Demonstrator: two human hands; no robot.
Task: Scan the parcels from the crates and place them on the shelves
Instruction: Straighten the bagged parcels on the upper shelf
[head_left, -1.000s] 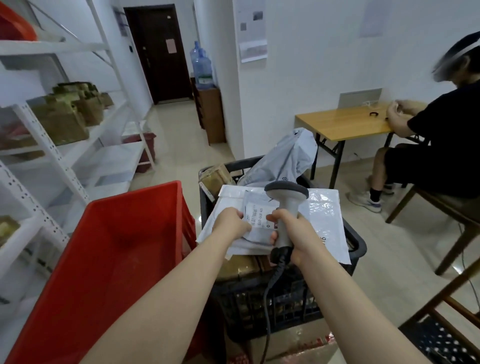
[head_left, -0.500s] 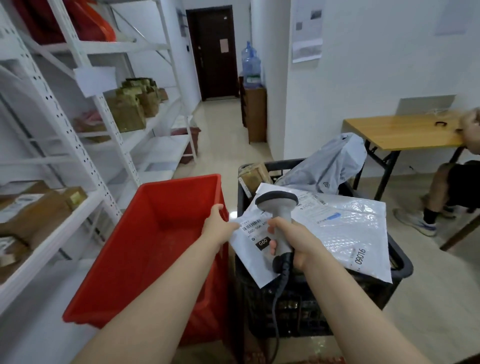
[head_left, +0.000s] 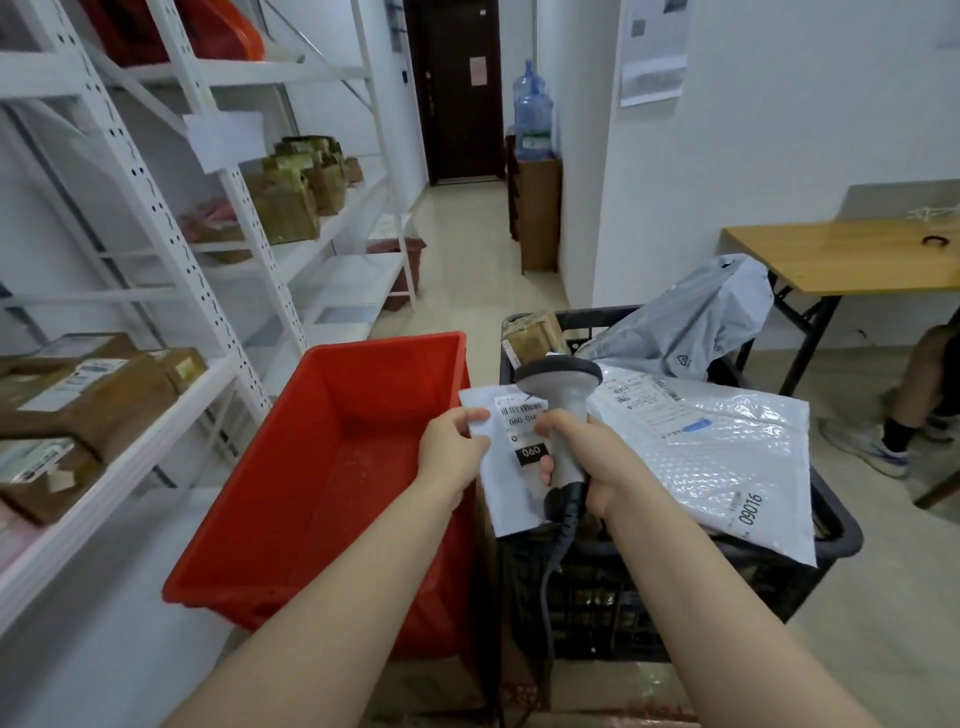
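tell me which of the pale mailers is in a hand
The small white mailer with the black 060 tag, pinched by the left hand. The big bubble mailer marked 09016 and the grey bag lie on the black crate, unheld.

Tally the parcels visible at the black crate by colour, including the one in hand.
White: 2, held envelope and bubble mailer
Grey: 1, poly bag
Brown: 1, box
Total: 4; any deeper in the black crate are hidden.

Even, soft indoor light, faint shadows, slight overall softness, and wide-angle bending of straight lines toward the edges.
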